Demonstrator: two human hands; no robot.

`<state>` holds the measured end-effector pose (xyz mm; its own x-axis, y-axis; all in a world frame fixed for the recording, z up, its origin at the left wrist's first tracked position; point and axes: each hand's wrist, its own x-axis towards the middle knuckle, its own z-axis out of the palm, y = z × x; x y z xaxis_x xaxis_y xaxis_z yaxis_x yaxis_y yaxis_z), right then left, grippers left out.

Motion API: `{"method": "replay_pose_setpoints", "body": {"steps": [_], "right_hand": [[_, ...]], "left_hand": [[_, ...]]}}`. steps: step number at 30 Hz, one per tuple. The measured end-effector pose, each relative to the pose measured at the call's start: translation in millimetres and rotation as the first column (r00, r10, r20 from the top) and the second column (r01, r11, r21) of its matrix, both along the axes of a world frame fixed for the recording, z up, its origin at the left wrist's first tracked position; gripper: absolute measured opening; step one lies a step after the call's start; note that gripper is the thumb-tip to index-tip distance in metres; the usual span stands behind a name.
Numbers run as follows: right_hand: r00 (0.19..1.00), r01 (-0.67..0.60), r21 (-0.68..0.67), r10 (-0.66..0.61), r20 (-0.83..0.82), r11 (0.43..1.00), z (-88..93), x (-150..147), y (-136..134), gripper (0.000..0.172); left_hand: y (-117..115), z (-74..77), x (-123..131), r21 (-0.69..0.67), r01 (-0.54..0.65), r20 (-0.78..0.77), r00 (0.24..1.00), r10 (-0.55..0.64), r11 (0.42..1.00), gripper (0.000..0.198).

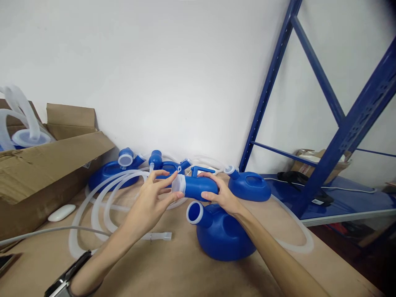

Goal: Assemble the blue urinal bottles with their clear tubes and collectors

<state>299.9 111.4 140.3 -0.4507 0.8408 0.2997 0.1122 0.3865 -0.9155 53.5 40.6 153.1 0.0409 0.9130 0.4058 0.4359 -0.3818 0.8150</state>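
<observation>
My right hand (220, 194) grips a blue plastic bottle (198, 187) with a handle, held on its side above the table. My left hand (154, 198) pinches the white cap (178, 183) on that bottle's mouth, thumb and fingers on its rim. Just below lies another blue bottle (224, 235) with an open white-rimmed neck pointing left. Clear flexible tubing (102, 202) loops across the table to the left of my hands.
More blue bottles lie behind: one at the right (252, 186), others at the back left (113, 171). A cardboard box (46, 169) with tubing stands at the left. A white oval object (61, 213) lies beside it. Blue shelving (340, 136) stands at the right.
</observation>
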Motion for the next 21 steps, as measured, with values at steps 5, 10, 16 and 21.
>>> {"method": "replay_pose_setpoints", "body": {"steps": [5, 10, 16, 21], "right_hand": [[0.999, -0.006, 0.082, 0.003, 0.043, 0.997, 0.3, 1, -1, 0.068], [0.996, 0.005, 0.230, -0.026, 0.090, 0.973, 5.5, 2, -4, 0.068], [0.983, 0.024, 0.341, -0.084, 0.162, 0.940, 24.7, 9, -15, 0.061], [0.980, -0.001, 0.275, -0.054, 0.192, 0.961, 39.1, 14, -23, 0.062]], "left_hand": [[-3, 8.8, -3, 0.036, 0.143, -0.072, 0.987, -0.140, 0.989, 0.046], [-3, 8.1, -7, 0.156, 0.210, -0.200, 0.964, -0.178, 0.965, 0.049], [-4, 0.0, -6, 0.463, 0.305, -0.375, 0.918, -0.127, 0.832, 0.056], [-9, -1.4, 0, 0.588, 0.323, -0.480, 0.877, -0.001, 0.742, 0.061]]}}
